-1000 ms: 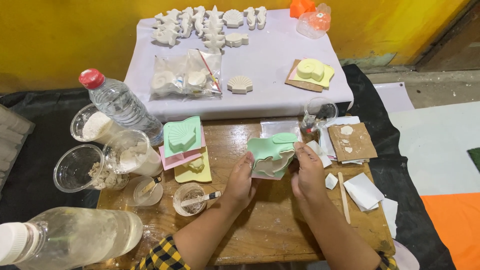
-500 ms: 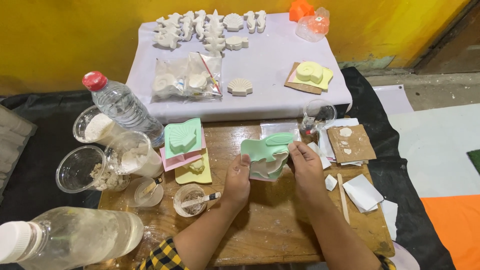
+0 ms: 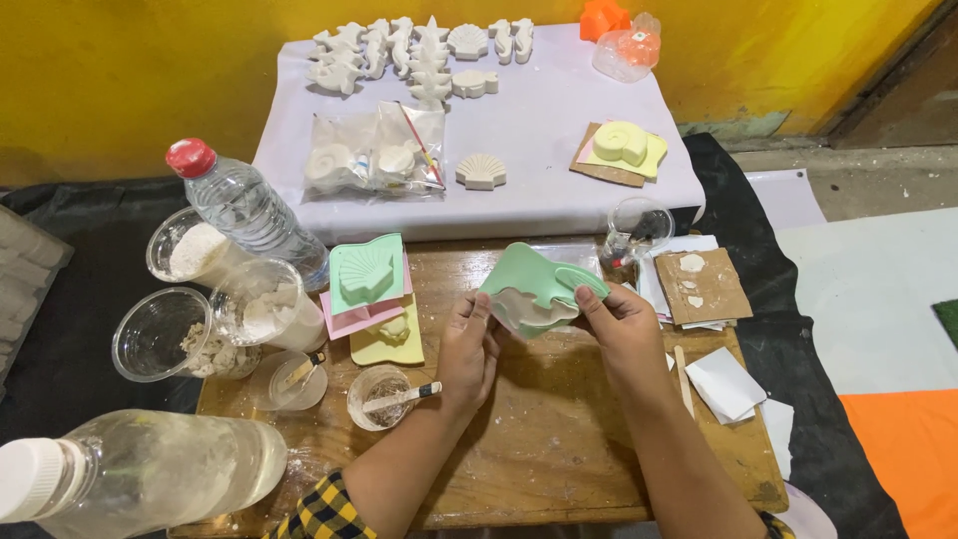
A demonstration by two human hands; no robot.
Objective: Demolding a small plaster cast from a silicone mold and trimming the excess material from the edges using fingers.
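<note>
- Both hands grip the green mould (image 3: 539, 289) above the wooden board (image 3: 559, 429): the left hand (image 3: 469, 349) pinches its near edge, the right hand (image 3: 619, 324) its far side.
- Peeling should go slowly, flexing evenly so the cast survives.
- The mould is soft, mint green, bent open, with a white cast (image 3: 529, 309) showing inside.

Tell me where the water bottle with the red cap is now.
In the head view, the red-capped bottle lies tilted at the left, between the white sheet and the plastic cups.
</note>
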